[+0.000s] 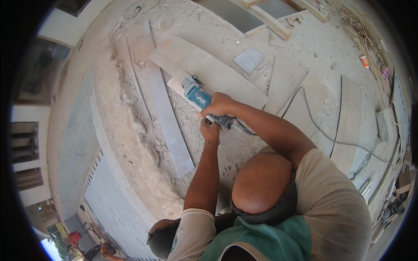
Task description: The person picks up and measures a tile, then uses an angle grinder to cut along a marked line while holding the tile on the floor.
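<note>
A teal angle grinder with a silver metal head lies slanted over the edge of a narrow pale tile piece. My right hand wraps round its body from above, one finger reaching down its near side. Close below, my left hand is closed against the tool's rear underside; its fingertips are partly hidden. A grey cord runs from the dark back end off to the right. Beyond the grinder lies a large beige tile slab. The cutting disc cannot be made out.
To the left, a long grey tile strip rests on dusty, rubble-strewn ground beside a broken concrete edge. Cut slabs and a triangular offcut lie to the right. Wooden beams cross a framed opening at the top. My bent knees are near.
</note>
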